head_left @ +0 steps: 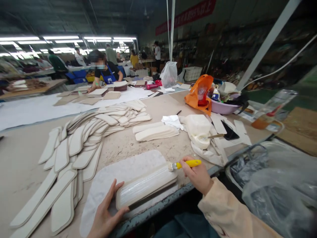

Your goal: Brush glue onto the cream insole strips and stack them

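My right hand (198, 175) grips the yellow handle of a brush (188, 164), its pale bristles on the far right end of a long rounded piece (146, 185). That piece has a shiny wet-looking surface and lies on top of others like it. At its left end my left hand (107, 208) has thumb and fingers spread, the fingertips at the edge. A white sheet (99, 185) lies under the stack. Beyond the brush stands a white tub (201, 140) of pale paste with a stick in it.
Many cut pieces (81, 138) spread over the left of the table (119, 152). Behind are a small stack (156, 131), an orange bag (200, 92) and a purple basin (224, 107). Right are a bottle (272, 109) and plastic bags (277, 191). A masked person (106, 71) works across the table.
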